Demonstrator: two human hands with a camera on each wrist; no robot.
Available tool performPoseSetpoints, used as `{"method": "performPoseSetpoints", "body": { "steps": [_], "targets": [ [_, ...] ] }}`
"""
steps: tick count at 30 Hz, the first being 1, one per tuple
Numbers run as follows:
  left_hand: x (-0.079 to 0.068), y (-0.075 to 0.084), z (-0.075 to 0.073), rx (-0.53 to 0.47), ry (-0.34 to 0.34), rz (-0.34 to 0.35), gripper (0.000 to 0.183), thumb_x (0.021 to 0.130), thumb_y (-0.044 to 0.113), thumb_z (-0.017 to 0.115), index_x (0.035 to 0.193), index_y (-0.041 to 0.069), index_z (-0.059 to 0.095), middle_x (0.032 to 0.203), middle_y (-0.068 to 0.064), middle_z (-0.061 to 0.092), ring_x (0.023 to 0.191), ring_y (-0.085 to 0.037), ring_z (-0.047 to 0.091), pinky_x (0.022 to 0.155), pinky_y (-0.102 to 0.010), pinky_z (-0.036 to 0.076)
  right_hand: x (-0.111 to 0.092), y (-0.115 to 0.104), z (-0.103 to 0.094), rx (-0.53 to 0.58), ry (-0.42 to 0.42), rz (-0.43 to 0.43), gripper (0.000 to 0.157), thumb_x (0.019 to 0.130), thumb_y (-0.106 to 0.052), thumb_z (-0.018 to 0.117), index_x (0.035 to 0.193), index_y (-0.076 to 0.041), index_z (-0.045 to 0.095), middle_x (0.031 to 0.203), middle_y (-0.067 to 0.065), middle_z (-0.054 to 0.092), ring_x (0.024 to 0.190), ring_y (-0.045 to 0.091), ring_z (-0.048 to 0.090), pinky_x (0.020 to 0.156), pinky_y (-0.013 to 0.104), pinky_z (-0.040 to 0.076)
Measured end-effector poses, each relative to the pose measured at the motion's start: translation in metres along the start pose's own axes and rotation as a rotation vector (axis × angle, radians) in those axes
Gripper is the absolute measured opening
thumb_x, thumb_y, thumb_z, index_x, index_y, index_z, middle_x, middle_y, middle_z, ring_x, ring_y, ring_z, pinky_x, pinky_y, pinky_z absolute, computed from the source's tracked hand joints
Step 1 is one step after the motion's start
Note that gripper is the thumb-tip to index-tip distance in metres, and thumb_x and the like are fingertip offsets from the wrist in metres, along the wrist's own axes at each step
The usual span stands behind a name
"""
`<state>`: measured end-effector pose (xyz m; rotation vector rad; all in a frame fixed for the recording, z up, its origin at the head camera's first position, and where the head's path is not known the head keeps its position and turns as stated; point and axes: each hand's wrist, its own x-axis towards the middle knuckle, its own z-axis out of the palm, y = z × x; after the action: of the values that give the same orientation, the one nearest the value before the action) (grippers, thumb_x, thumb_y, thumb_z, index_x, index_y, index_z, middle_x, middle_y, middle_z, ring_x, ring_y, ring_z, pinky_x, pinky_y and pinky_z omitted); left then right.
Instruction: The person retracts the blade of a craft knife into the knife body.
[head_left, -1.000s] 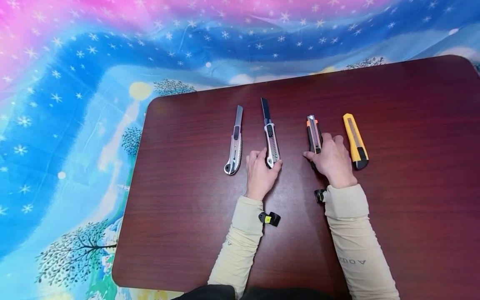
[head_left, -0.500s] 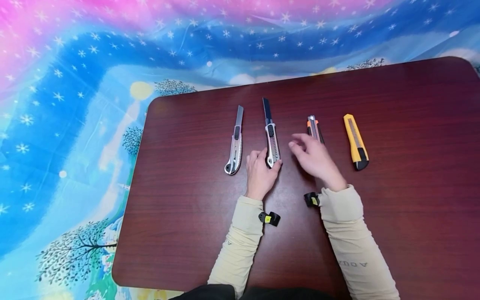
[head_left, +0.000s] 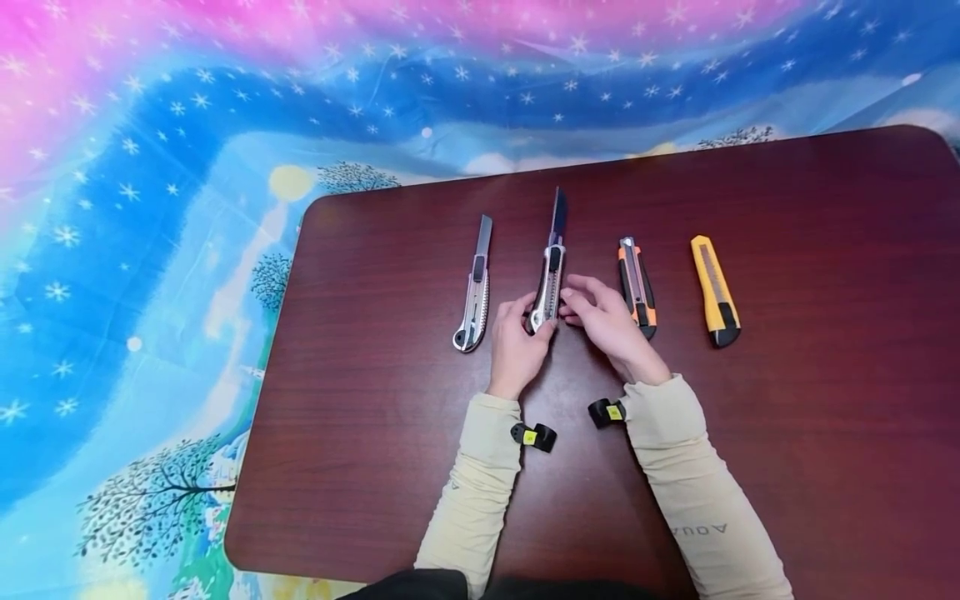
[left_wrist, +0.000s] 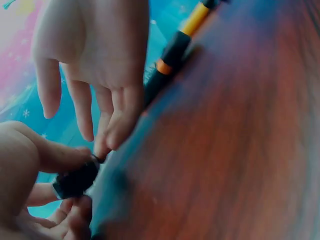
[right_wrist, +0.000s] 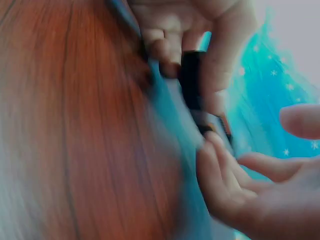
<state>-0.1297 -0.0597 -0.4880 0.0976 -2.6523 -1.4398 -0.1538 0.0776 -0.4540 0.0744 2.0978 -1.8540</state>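
My left hand (head_left: 517,354) pinches the rear end of a silver snap-off utility knife (head_left: 551,279) between thumb and fingers. Its dark blade is extended and points away from me. In the left wrist view, the knife's black butt end (left_wrist: 77,177) shows in the grip. My right hand (head_left: 613,329) is at the right side of this knife, its fingers relaxed and fingertips right at the handle. The right wrist view has the right hand (right_wrist: 260,192) below the gripped knife (right_wrist: 192,82), thumb apart from the fingers.
Another silver utility knife (head_left: 472,304), blade extended, lies to the left. Right of the hands lie an orange-and-black cutter (head_left: 636,279), partly behind the right hand, and a yellow cutter (head_left: 716,292). The dark red table (head_left: 360,433) stands against a snowflake-patterned cloth (head_left: 150,250).
My right hand has left the orange-and-black cutter and moved left to the silver knife. The left hand has turned that knife slightly, its blade tip swinging right.
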Motion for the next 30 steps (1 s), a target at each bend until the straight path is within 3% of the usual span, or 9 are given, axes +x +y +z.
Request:
{"method": "performPoseSetpoints", "body": {
  "steps": [4,8,11,17,20,25,30],
  "targets": [
    [0.001,0.003,0.001,-0.290,-0.087,-0.070,0.054,0.081,0.009,0.074,0.130,-0.003,0.056,0.105,-0.012,0.058,0.073,-0.007,0.057,0.065,-0.014,0.051,-0.001,-0.002,0.002,0.017,0.048,-0.033,0.051,0.102,-0.020,0.047,0.145,0.004,0.035,0.134,0.023,0.053,0.108,0.015,0.056,0.099,0.028,0.049],
    [0.001,0.002,0.003,-0.605,-0.207,-0.175,0.053,0.080,-0.003,0.071,0.130,-0.005,0.053,0.101,-0.007,0.058,0.076,-0.004,0.057,0.066,-0.013,0.051,-0.002,-0.003,0.004,-0.012,0.081,-0.029,0.050,0.101,-0.024,0.049,0.144,0.000,0.041,0.132,0.021,0.056,0.113,0.020,0.054,0.094,0.020,0.046],
    [0.001,0.001,0.002,-0.742,-0.273,-0.232,0.053,0.079,-0.008,0.068,0.129,-0.005,0.051,0.100,-0.004,0.056,0.080,-0.007,0.059,0.068,-0.016,0.052,-0.003,-0.003,0.003,-0.033,0.098,-0.028,0.047,0.100,-0.027,0.050,0.141,-0.003,0.046,0.126,0.019,0.059,0.103,0.014,0.057,0.090,0.020,0.046],
    [0.000,-0.001,0.001,-0.948,-0.398,-0.238,0.052,0.080,-0.016,0.062,0.128,-0.006,0.043,0.100,-0.004,0.052,0.075,-0.010,0.062,0.067,-0.023,0.058,-0.004,-0.004,-0.001,-0.036,0.113,-0.058,0.041,0.100,-0.028,0.052,0.131,-0.003,0.057,0.116,0.014,0.061,0.094,0.004,0.058,0.091,0.026,0.049],
    [-0.001,0.001,0.001,-0.996,-0.464,-0.248,0.052,0.081,-0.018,0.059,0.126,-0.002,0.040,0.107,-0.011,0.054,0.075,-0.011,0.062,0.065,-0.024,0.058,-0.005,-0.005,-0.003,-0.030,0.110,-0.056,0.040,0.100,-0.030,0.052,0.129,-0.002,0.058,0.116,0.014,0.061,0.095,0.004,0.057,0.092,0.025,0.048],
    [-0.002,0.001,0.000,-1.004,-0.554,-0.230,0.049,0.082,-0.019,0.058,0.122,0.004,0.040,0.124,-0.042,0.050,0.078,-0.013,0.064,0.063,-0.024,0.056,-0.006,-0.007,-0.006,-0.013,0.090,-0.013,0.043,0.100,-0.033,0.051,0.130,-0.003,0.055,0.118,0.011,0.059,0.099,0.008,0.055,0.091,0.025,0.045],
    [-0.002,0.001,-0.001,-0.922,-0.609,-0.182,0.048,0.083,-0.015,0.061,0.125,0.000,0.043,0.124,-0.044,0.051,0.079,-0.010,0.066,0.067,-0.022,0.055,-0.005,-0.008,-0.010,-0.016,0.066,0.008,0.049,0.100,-0.040,0.048,0.131,-0.002,0.054,0.116,0.008,0.060,0.102,0.009,0.053,0.093,0.024,0.042]
  ]
}}
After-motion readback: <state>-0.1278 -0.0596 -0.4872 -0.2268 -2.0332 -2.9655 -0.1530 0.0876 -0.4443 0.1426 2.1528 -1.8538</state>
